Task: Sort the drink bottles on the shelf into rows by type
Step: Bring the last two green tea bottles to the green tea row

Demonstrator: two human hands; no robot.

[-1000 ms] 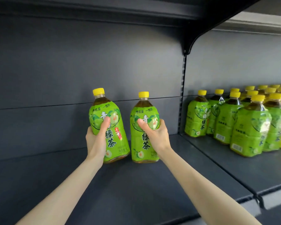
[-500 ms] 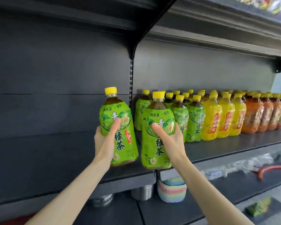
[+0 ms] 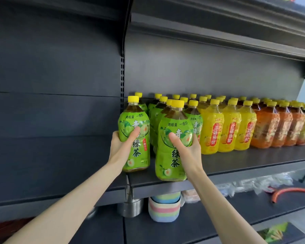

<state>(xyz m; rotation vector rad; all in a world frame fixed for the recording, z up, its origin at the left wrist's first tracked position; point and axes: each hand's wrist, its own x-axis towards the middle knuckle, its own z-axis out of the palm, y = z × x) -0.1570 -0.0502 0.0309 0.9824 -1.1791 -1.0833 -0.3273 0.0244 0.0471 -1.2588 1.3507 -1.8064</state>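
The left hand [image 3: 121, 147] grips one green tea bottle [image 3: 139, 155] around its middle, with the thumb laid up across the front of the label and the other fingers curled round the far side, out of sight. The right hand [image 3: 188, 150] holds a second green tea bottle [image 3: 173, 162] the same way, thumb on the label and fingers wrapped round its right flank. Both bottles are upright with their yellow caps up, at the near left end of the shelf [image 3: 236, 164], just right of the slotted upright [image 3: 122, 76]. Their bases are low at the shelf's front edge, though I cannot tell whether they rest on it or hang just above. The mid-body grip probably steadies tall, full bottles that would tip if held by the neck. Directly behind them stands the green tea group [image 3: 157, 110], and to its right come the yellow bottles [image 3: 227, 131] and then the orange bottles [image 3: 266, 131], each kind lined up from near to far. The pair seems to be brought here because it matches the green labels, so setting it at the front of those rows would extend them toward the edge. The right-hand bottle sits very close to the lip and may need a push farther in. On the lower shelf are a steel cup [image 3: 130, 206] and a striped stack [image 3: 164, 208].
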